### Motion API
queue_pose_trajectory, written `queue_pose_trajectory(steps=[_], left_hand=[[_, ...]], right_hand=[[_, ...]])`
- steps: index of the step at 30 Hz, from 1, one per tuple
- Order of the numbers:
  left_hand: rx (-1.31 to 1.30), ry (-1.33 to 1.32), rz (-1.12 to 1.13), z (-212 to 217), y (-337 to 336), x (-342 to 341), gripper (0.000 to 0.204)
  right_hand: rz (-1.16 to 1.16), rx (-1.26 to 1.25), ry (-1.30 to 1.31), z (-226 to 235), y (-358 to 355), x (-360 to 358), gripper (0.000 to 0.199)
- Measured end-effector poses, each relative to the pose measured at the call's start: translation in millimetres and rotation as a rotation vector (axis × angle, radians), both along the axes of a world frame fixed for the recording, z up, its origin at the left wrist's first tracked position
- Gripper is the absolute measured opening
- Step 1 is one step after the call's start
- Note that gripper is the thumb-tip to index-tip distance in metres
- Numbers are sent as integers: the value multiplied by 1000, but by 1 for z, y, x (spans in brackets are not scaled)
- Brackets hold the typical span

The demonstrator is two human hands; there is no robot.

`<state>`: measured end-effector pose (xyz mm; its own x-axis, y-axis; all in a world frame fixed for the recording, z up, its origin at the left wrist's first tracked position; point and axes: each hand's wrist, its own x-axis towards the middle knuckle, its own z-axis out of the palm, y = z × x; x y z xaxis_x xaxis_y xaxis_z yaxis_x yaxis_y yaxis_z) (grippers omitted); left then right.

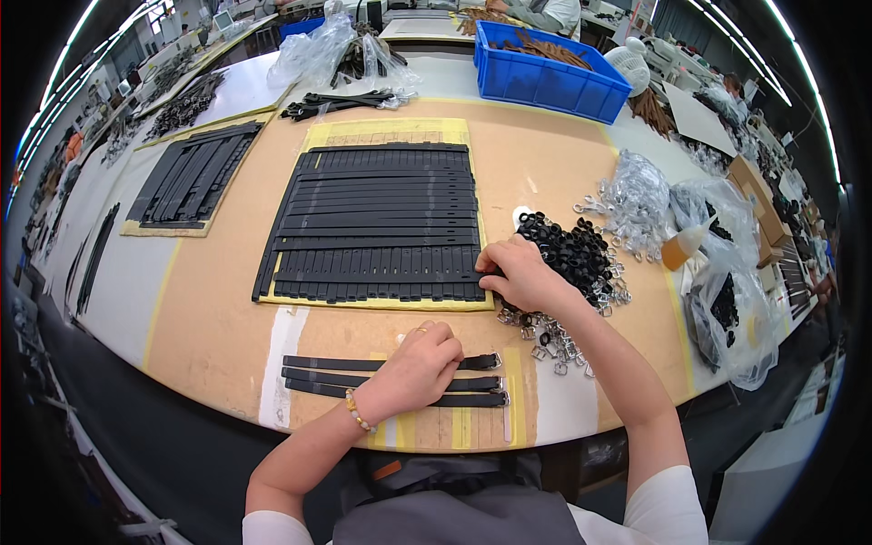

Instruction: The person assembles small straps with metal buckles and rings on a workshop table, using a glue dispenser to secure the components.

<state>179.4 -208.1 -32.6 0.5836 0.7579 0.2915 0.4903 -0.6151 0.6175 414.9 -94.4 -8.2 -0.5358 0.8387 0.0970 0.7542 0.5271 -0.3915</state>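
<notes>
The right hand [527,277] pinches a small black piece [490,273] between thumb and forefinger, with a heap of black rings and silver metal pieces [581,259] just to its right. The curled left hand [420,363] lies over three flat, black, silver-buckled straps [474,384], its grip unclear; beyond it lie rows of black strips [377,218].
</notes>
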Motion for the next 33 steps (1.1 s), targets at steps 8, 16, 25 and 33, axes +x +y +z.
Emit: queue_pose_trajectory(steps=[8,16,25,33], left_hand=[[530,-63,199,44,39,-6,29],[706,360,144,97,21,-15,37],[122,101,152,24,19,1,29],[-77,-87,108,9,27,-3,24]], right_hand=[[113,-577,369,39,-22,-1,20],[-240,-405,410,51,-55,37,22],[-220,-164,65,8,-70,22,18],[-303,-279,197,36,-60,51,16]])
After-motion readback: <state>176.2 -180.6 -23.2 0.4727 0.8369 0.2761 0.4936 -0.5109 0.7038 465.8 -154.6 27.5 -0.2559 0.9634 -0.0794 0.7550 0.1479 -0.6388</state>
